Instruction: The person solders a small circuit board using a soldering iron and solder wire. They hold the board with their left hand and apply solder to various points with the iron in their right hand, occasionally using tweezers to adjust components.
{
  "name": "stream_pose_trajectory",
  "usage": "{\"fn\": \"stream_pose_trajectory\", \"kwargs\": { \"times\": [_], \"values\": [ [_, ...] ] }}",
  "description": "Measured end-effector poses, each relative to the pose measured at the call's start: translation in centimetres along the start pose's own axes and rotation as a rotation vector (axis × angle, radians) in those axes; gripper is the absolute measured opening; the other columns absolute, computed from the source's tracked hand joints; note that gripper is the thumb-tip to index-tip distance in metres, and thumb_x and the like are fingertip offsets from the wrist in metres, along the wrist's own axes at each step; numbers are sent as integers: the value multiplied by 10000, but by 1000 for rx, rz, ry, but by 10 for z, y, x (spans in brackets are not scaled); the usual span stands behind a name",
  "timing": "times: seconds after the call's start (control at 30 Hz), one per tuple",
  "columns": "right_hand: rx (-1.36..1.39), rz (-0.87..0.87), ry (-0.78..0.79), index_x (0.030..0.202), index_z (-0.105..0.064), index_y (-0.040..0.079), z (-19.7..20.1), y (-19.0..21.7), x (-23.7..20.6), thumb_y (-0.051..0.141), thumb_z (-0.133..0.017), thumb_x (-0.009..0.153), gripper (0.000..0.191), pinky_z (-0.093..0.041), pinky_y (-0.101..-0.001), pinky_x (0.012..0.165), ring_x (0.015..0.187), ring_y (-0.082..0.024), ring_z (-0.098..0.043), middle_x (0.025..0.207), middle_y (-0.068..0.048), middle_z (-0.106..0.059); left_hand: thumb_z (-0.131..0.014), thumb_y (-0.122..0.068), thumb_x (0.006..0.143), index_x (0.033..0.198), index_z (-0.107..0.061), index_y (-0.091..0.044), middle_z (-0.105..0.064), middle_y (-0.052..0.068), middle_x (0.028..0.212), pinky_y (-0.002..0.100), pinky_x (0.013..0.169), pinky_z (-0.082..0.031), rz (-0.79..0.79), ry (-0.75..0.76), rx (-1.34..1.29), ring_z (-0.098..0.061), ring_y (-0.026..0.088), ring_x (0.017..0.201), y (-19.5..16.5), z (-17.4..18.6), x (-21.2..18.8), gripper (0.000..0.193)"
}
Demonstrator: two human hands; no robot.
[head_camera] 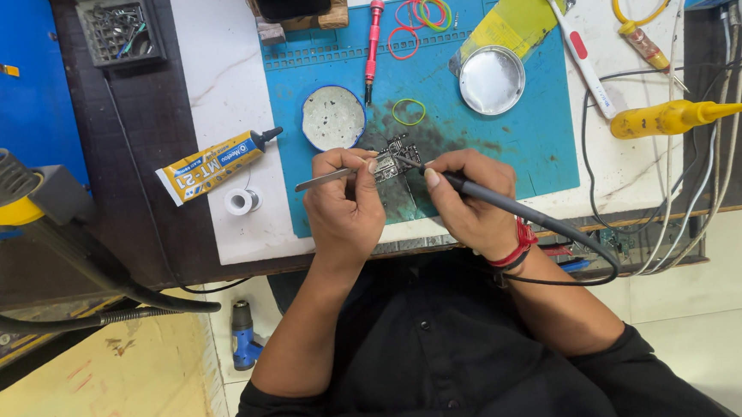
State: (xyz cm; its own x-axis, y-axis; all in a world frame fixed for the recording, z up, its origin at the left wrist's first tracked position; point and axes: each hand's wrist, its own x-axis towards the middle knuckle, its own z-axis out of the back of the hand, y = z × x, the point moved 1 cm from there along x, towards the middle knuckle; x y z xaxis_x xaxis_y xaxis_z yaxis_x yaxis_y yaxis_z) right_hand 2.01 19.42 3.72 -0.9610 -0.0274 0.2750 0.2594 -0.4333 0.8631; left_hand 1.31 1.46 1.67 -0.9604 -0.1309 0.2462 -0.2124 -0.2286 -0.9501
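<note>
the left hand [342,203] is closed around thin silver metal tweezers [328,179], whose tips meet the small dark circuit board [392,159]. the right hand [467,201] grips a slim black soldering iron [473,190] like a pen, its tip resting on the same board, while its black cable loops back past the wrist, which wears a red thread band [521,244]. the circuit board lies between the two hands on the blue silicone work mat [546,129], at the mat's near edge, on a scorched dark patch.

just beyond the board, on the mat, sits a round white dish with a blue rim [334,117], and beside it a green rubber band [409,112]. further up the mat lie a red-handled screwdriver [372,38], a cluster of red and green rubber bands [418,17], and a round shiny metal lid [491,79] on a yellow-green cloth [515,15].

off the mat's left edge lie a yellow tube of glue with a black nozzle [214,165] and a small spool of solder wire [241,200]. off its right edge lie a white toothbrush with a red grip [576,46] and a yellow squeeze bottle with a pointed nozzle [673,117].
</note>
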Motion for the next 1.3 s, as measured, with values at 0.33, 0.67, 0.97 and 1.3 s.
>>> {"fn": "stream_pose_trajectory", "kwargs": {
  "times": [0.33, 0.67, 0.97, 1.3],
  "values": [
    [-2, 6, 6, 982, -688, 7, 0, 0, -1, 54, -721, 955, 63, -399, -273, 565, 589, -109, -526, 685, -35, -594, -632, 0, 1040, 1058, -488, -18, -735, 118, 1002, 230, 552, -499, 12, 10, -28, -632, 67, 649, 1, -1, -2, 146],
    [7, 10, 4, 979, -686, 6, 0, 0, 0, 51, -720, 958, 61, -406, -272, 571, 596, -109, -530, 701, -38, -608, -638, -3, 1032, 1051, -491, -22, -737, 121, 1000, 242, 569, -528, 24, 15, -6, -672, 93, 670, 1, -1, -1, 150],
    [37, 0, -18, 986, -678, 2, -1, -2, -2, 49, -711, 971, 60, -413, -265, 580, 616, -99, -535, 727, -38, -621, -642, 1, 1033, 1048, -493, -23, -736, 119, 999, 238, 571, -526, 9, 13, -4, -670, 93, 669, 2, -1, -1, 151],
    [13, -21, -24, 982, -680, -3, -1, -4, -3, 53, -712, 969, 66, -396, -267, 561, 591, -91, -516, 687, -28, -595, -643, -6, 1032, 1048, -489, -19, -738, 114, 991, 244, 568, -532, 25, 32, -8, -683, 99, 669, 1, -1, -2, 156]
  ]
}}
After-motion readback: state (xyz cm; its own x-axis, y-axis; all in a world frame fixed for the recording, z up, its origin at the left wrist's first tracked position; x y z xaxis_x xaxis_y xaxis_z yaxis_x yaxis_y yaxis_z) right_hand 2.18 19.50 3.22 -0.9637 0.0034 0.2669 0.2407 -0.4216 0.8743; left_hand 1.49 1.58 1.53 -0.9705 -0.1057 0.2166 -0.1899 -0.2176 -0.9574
